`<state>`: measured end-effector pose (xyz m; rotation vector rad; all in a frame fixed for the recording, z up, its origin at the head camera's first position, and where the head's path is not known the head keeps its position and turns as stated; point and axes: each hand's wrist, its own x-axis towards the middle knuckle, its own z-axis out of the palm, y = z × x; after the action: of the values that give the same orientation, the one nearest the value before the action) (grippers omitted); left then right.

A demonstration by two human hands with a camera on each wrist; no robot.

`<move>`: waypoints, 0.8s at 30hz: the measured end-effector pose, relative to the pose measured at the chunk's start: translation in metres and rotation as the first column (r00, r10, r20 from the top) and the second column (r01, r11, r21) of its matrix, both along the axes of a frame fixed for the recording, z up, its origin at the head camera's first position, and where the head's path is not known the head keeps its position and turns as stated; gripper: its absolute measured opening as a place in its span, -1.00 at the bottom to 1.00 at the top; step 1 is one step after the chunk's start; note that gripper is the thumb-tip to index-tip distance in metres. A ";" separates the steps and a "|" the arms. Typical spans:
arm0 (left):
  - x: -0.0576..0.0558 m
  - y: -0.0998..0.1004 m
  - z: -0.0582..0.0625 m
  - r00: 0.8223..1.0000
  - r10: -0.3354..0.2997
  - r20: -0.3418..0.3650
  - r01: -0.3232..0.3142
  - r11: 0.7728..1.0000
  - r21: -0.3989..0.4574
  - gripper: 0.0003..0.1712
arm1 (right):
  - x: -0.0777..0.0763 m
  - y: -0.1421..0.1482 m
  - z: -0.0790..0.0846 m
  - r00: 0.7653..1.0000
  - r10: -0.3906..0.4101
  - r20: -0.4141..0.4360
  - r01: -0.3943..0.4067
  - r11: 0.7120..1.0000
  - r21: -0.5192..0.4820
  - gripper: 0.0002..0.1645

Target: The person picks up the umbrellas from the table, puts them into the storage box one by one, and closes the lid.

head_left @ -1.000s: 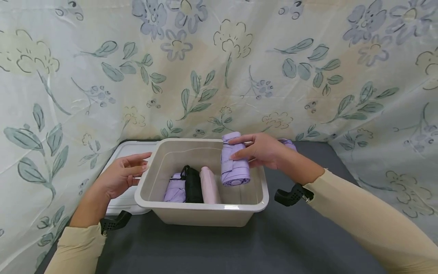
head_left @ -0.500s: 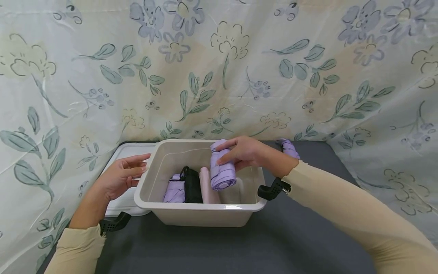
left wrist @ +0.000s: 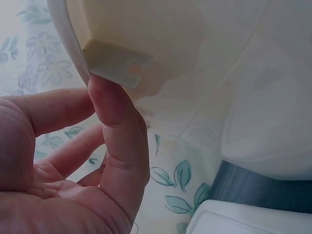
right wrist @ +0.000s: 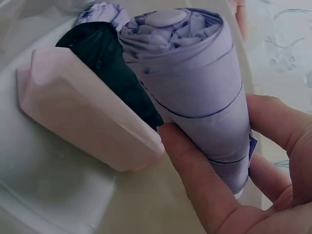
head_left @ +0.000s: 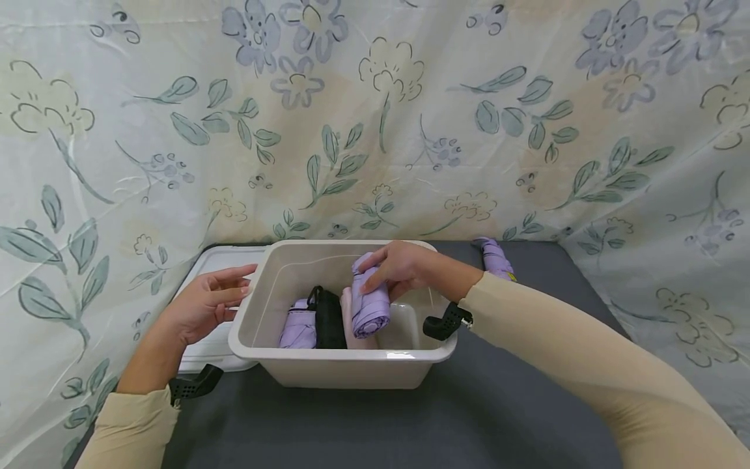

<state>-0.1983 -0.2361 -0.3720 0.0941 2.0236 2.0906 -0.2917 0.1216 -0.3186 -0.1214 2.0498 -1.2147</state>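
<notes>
My right hand (head_left: 404,264) grips a folded lilac umbrella (head_left: 372,316) with thumb and fingers round its sides. It is held tilted inside a beige plastic bin (head_left: 351,372), above and beside a pale pink folded item (right wrist: 83,107). To the left of the pink item lie a black folded umbrella (head_left: 331,322) and another lilac folded umbrella (head_left: 297,331). At the bin's left rim, my left hand (head_left: 205,303) touches the edge with its fingertips, fingers loosely bent. In the left wrist view, a fingertip meets the rim's underside.
A white lid (head_left: 213,355) lies left of the bin, partly behind my left hand. Another folded lilac umbrella (head_left: 496,259) lies at the back right of the dark grey table (head_left: 328,430). A floral curtain (head_left: 410,117) hangs behind the table.
My right hand has moved left and down into the bin with the lilac umbrella, close against the pink item. My left hand stays at the rim. More of the umbrella at back right shows.
</notes>
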 end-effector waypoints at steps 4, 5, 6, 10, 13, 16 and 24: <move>0.001 0.000 0.000 1.000 0.005 -0.006 -0.005 1.000 -0.006 -0.50 | -0.001 -0.005 -0.007 1.000 0.011 0.009 -0.012 1.000 0.017 -0.39; 0.001 0.000 0.000 1.000 0.002 -0.008 -0.002 1.000 -0.004 -0.51 | -0.001 -0.006 -0.009 1.000 0.009 0.005 -0.010 1.000 0.023 -0.39; 0.001 0.000 0.001 1.000 0.000 -0.008 0.000 1.000 0.000 -0.52 | 0.000 -0.007 -0.011 1.000 0.006 0.006 -0.006 1.000 0.028 -0.40; 0.001 0.000 0.002 1.000 -0.003 -0.010 0.003 1.000 -0.002 -0.56 | 0.002 -0.010 -0.017 1.000 0.015 -0.014 -0.014 0.998 0.059 -0.42; 0.000 0.000 0.003 1.000 0.000 -0.006 0.000 1.000 -0.004 -0.57 | 0.002 -0.012 -0.020 0.999 0.029 -0.017 -0.028 0.996 0.080 -0.43; -0.001 0.000 0.002 1.000 -0.003 -0.006 0.003 1.000 0.003 -0.58 | 0.002 -0.015 -0.023 0.999 0.038 -0.013 -0.036 0.995 0.093 -0.41; -0.004 -0.001 0.004 1.000 0.001 -0.004 -0.001 1.000 -0.013 -0.52 | -0.002 -0.019 -0.029 1.000 0.016 0.017 -0.017 0.997 0.070 -0.36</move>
<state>-0.2027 -0.2369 -0.3681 0.0957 2.0396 2.0795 -0.2939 0.1023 -0.3476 -0.0948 2.0704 -1.1286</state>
